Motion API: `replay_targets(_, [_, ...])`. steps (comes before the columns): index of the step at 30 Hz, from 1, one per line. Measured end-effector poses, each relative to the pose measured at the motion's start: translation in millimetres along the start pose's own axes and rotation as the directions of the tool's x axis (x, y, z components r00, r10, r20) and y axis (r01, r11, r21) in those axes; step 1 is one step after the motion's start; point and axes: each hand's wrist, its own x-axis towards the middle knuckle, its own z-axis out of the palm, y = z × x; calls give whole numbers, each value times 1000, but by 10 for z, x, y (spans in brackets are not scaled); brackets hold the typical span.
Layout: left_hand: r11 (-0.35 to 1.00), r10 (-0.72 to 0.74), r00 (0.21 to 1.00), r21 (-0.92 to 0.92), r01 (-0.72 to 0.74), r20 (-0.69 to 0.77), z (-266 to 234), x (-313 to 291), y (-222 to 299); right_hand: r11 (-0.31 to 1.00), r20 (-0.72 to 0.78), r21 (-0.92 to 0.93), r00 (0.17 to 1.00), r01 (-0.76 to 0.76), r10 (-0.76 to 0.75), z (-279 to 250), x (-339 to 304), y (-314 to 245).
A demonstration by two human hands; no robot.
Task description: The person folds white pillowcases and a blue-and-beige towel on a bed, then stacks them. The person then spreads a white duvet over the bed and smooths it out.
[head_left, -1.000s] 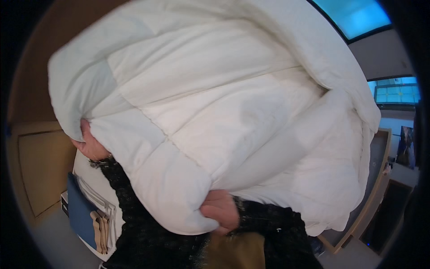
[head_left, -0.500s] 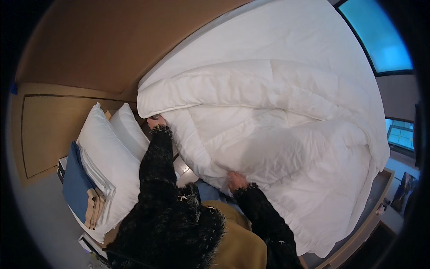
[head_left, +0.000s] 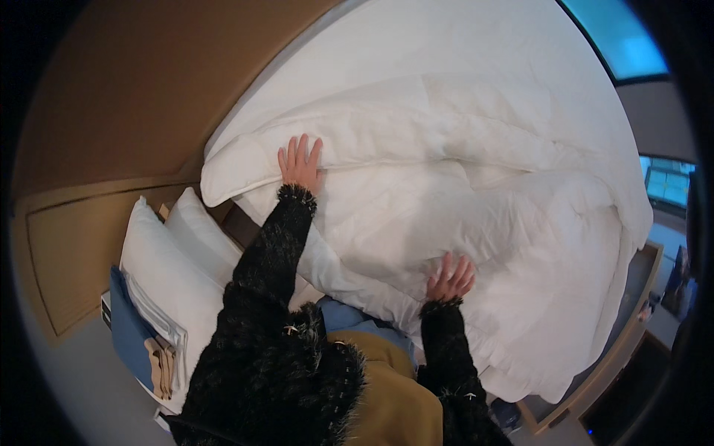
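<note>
Head view: the right hand [head_left: 450, 281] rests palm down on the near part of the white duvet [head_left: 401, 223], fingers open and gripping nothing, and the left hand [head_left: 300, 167] lies farther out on a fold, fingers likewise spread. Beyond both hands, the duvet extends in loose layers over the white bed surface [head_left: 476, 33], beside the brown panel [head_left: 141, 89]. Uneven palm pressure could skew the fold, and slack along the near edge could cause slippage.
</note>
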Motion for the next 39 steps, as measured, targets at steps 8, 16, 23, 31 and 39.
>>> replay_targets(8, [991, 136, 991, 9, -136, 3, 297, 433, -65, 494, 346, 579, 744, -648, 571, 302, 644, 406])
replay_targets(16, [975, -110, 993, 198, 100, 41, -864, 1151, -978, 433, 511, 662, 791, -612, 336, 392, 441, 351])
replay_targets(23, [901, -137, 925, 344, 265, -355, -937, 1930, -926, 650, 443, 706, 891, -280, -98, -57, -378, -13])
replay_targets(31, [862, 507, 808, -160, -481, 301, -13, 350, 310, 934, 699, 289, 713, -212, -55, -278, -1229, -179])
replay_targets(39, [449, 893, 323, -553, -702, 314, -245, -1502, 1032, 942, 393, -23, 864, -334, 315, -79, -1748, 262])
